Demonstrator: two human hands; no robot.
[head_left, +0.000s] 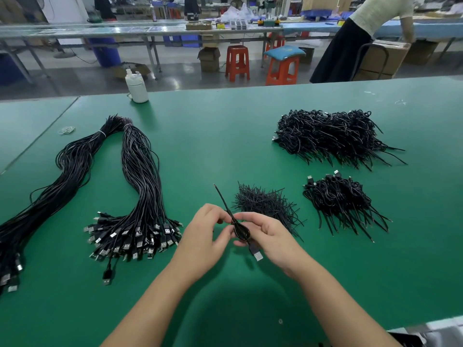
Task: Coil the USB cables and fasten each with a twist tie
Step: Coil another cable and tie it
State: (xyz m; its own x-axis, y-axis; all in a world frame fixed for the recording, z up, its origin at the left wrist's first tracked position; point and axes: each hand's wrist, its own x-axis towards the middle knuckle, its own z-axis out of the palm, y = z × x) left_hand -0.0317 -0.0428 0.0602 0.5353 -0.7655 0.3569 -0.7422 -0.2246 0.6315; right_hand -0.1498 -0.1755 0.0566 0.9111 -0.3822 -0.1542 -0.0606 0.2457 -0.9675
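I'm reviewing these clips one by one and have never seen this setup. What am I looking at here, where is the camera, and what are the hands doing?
There is no machine: a person works with bare hands, and the single camera sits on their head, looking down over a green table. The left hand and right hand together hold one small coiled cable, its plug hanging below and a thin end sticking up. To the left lie long bundles of uncoiled cables. Just beyond the hands is a heap of twist ties. To the right are two piles of finished coils, the nearer one smaller. A white bottle stands at the far edge.
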